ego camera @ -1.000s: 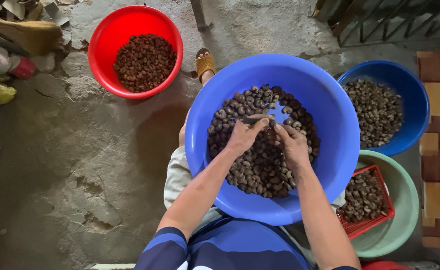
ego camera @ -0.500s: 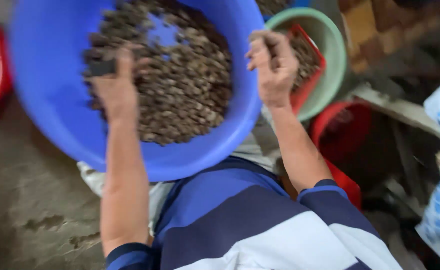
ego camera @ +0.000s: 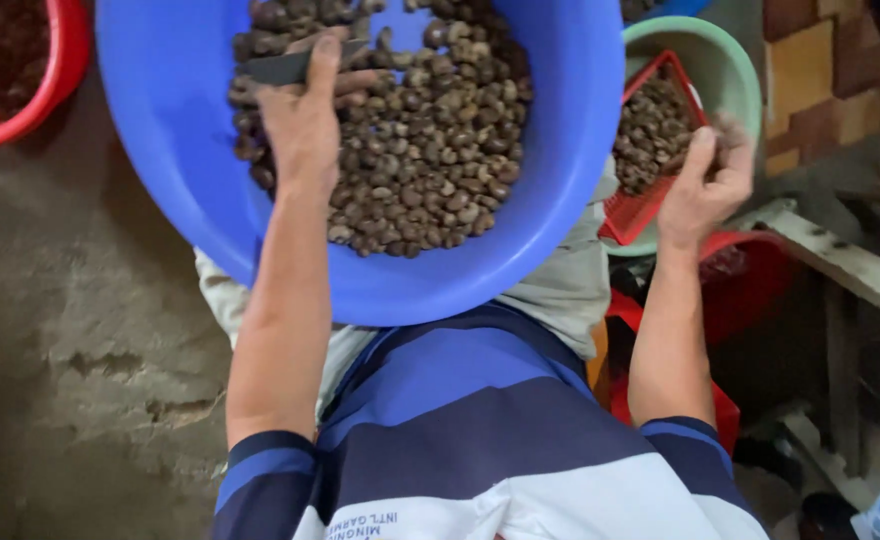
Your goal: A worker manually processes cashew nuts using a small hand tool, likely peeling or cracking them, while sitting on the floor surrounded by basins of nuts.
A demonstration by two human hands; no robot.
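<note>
A big blue basin (ego camera: 180,200) rests on my lap, heaped with brown shelled nuts (ego camera: 420,170). My left hand (ego camera: 305,120) lies on the nuts inside it, fingers closed around a small dark blade (ego camera: 285,68). My right hand (ego camera: 702,190) is off to the right of the basin, above the edge of a red mesh basket (ego camera: 645,215) that sits in a pale green bowl (ego camera: 735,70). The basket holds more nuts (ego camera: 650,130). The fingers of that hand are curled and blurred, so I cannot see if anything is in them.
A red basin (ego camera: 30,100) with dark nuts pokes in at the top left. A red tub (ego camera: 750,280) stands beneath my right forearm, a white wooden plank (ego camera: 850,265) beside it. Rough concrete floor (ego camera: 80,350) spreads to the left.
My view has swung down and right. My right hand left the blue basin and moved over the red basket. My left hand stayed on the nuts with the blade.
</note>
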